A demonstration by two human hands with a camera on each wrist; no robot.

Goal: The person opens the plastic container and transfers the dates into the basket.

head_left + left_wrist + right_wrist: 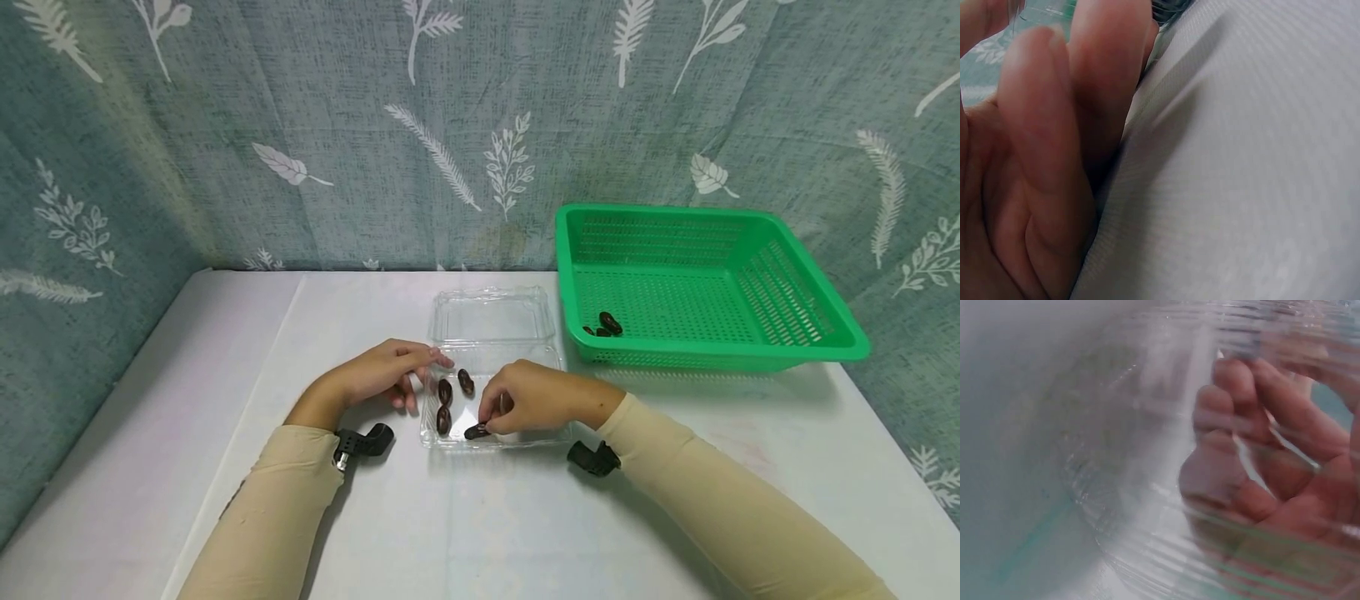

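A clear plastic clamshell box point(517, 443) lies with its lid folded back on the white table. Inside its left part sit several dark, glossy dates, one of them a date point(466, 382) near the back. My right hand point(536, 396) reaches into the box and pinches another date point(475, 432) near the front wall. Seen through the ribbed plastic in the right wrist view are that hand's fingers point(1229, 406), bent. My left hand point(390, 371) rests at the box's left edge, its forefinger stretched over the rim. In the left wrist view its other fingers point(1041, 119) lie loosely bent beside the white cloth.
At the back right stands a green plastic basket point(712, 350) with a few more dates point(611, 322) in its front left corner. Behind the table hangs a grey-green leaf-patterned curtain point(337, 125). A black wrist mount point(592, 458) sticks out below the right sleeve.
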